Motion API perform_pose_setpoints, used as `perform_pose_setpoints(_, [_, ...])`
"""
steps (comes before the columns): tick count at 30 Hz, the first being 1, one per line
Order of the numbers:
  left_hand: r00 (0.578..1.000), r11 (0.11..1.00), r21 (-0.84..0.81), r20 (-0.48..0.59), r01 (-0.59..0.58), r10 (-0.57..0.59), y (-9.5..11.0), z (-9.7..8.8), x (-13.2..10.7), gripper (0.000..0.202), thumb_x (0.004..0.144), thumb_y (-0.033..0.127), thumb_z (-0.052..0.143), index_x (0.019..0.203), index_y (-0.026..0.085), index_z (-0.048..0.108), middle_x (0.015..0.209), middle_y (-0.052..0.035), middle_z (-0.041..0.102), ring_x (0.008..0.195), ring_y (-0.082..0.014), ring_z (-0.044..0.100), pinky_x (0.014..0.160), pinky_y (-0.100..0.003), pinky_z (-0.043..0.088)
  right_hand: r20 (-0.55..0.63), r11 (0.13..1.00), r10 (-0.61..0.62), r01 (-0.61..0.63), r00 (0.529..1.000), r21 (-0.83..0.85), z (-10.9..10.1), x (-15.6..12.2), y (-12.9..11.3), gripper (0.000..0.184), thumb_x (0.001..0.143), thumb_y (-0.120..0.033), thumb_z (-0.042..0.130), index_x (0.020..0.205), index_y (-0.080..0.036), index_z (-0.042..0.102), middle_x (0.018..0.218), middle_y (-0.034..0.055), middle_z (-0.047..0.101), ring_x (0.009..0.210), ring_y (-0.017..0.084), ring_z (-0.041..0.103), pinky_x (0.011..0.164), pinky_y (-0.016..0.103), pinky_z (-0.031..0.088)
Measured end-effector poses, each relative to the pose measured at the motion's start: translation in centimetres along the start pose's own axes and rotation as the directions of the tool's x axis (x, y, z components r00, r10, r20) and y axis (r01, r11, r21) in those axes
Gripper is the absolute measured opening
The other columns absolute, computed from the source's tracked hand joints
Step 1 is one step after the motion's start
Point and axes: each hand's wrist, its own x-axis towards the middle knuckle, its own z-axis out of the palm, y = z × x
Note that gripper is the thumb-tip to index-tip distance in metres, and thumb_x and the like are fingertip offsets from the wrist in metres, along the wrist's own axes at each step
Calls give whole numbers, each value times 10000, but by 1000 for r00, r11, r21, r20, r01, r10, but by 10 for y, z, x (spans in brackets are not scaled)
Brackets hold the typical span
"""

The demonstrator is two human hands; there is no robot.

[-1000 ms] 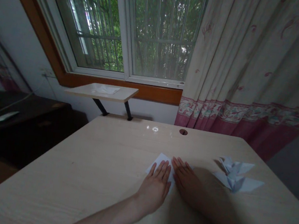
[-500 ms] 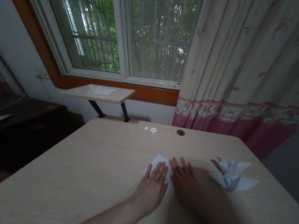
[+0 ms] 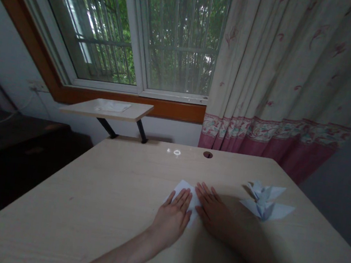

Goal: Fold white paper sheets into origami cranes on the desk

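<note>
A small sheet of white paper [image 3: 182, 185] lies flat on the light wooden desk [image 3: 114, 209]. My left hand [image 3: 174, 216] rests palm down on it, fingers stretched out, covering much of its middle and lower part. On the paper's right edge lies my right hand [image 3: 212, 210], flat, with its fingers extended close together. To the right of that hand sit two folded paper cranes [image 3: 263, 208], close together with their wings spread.
A raised shelf [image 3: 139, 112] on black legs stands at the desk's far left, with white paper [image 3: 113, 106] on it. A round cable hole [image 3: 207, 154] lies near the back edge. Behind are a barred window and a long curtain [image 3: 250, 94]. A dark table [image 3: 17, 137] stands at left.
The whole view has shifted slightly, so the scene sits a little further left. My right hand's fingers are drawn closer together; both hands stay on the paper.
</note>
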Motion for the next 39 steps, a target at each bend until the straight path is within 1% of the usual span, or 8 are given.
perform_pose_setpoints(8, [998, 996, -84, 53, -33, 38, -11, -10, 8, 418, 952, 210, 412, 1363, 172, 478, 1436, -88, 462, 1329, -210, 437, 1122, -442, 344, -24, 995, 29, -26, 999, 96, 1, 0, 1, 486, 941, -268, 435, 1393, -89, 447, 1434, 179, 449, 1344, 259, 400, 1108, 473, 351])
perform_pose_setpoints(14, [997, 981, -185, 43, -56, 65, -21, -9, 10, 425, 930, 148, 423, 1347, 167, 502, 1424, -86, 486, 1327, -201, 440, 1127, -415, 339, -126, 983, 22, 1, 992, 181, 8, -5, 6, 435, 917, -166, 422, 1341, -163, 521, 1406, 134, 499, 1312, 223, 449, 1080, 448, 401])
perform_pose_setpoints(18, [999, 969, -246, 7, -41, 44, -27, 0, 10, 455, 867, 72, 443, 1295, 178, 553, 1407, -77, 512, 1306, -196, 467, 1111, -383, 374, -137, 980, -2, 29, 991, 197, 12, -9, 12, 568, 819, -10, 361, 1330, -195, 526, 1394, 99, 522, 1291, 183, 475, 1054, 403, 440])
perform_pose_setpoints(21, [999, 957, -286, -14, -41, 38, -29, 5, 10, 465, 845, 38, 434, 1269, 170, 570, 1391, -85, 528, 1293, -202, 481, 1097, -385, 396, -158, 976, 3, 32, 987, 215, 15, -9, 15, 626, 763, 35, 350, 1322, -182, 530, 1383, 106, 533, 1275, 188, 494, 1047, 400, 447])
perform_pose_setpoints(26, [996, 913, -403, -86, -60, 27, -26, 1, 9, 400, 848, 36, 418, 1173, 189, 593, 1266, -70, 616, 1206, -193, 543, 1048, -368, 445, -156, 965, -2, 43, 988, 259, 16, -9, 16, 576, 760, 22, 398, 1227, -237, 613, 1264, 63, 637, 1152, 200, 598, 1015, 370, 475])
perform_pose_setpoints(29, [996, 884, -465, -84, -45, 7, -23, -4, 8, 329, 841, 50, 423, 1084, 203, 584, 1183, -61, 632, 1130, -186, 575, 1002, -339, 466, -137, 958, 31, 10, 990, 287, 8, -9, 11, 528, 768, -4, 422, 1177, -252, 645, 1235, 48, 655, 1127, 203, 611, 1003, 383, 479])
perform_pose_setpoints(35, [999, 872, -489, -31, 1, -18, -17, -14, 6, 355, 722, 96, 559, 1055, 216, 540, 1208, -60, 587, 1148, -226, 539, 1010, -364, 438, -84, 940, 44, -13, 996, 342, -11, -4, 0, 404, 849, -111, 436, 1205, -199, 607, 1206, 91, 654, 1142, 211, 585, 1019, 441, 447])
perform_pose_setpoints(39, [999, 867, -498, -16, 20, -32, -16, -16, 6, 337, 718, 111, 588, 1034, 215, 532, 1221, -64, 580, 1166, -223, 532, 1015, -358, 432, -66, 927, 27, -1, 997, 374, -13, -4, 0, 486, 768, -83, 441, 1228, -184, 560, 1235, 115, 616, 1183, 227, 548, 1024, 460, 430])
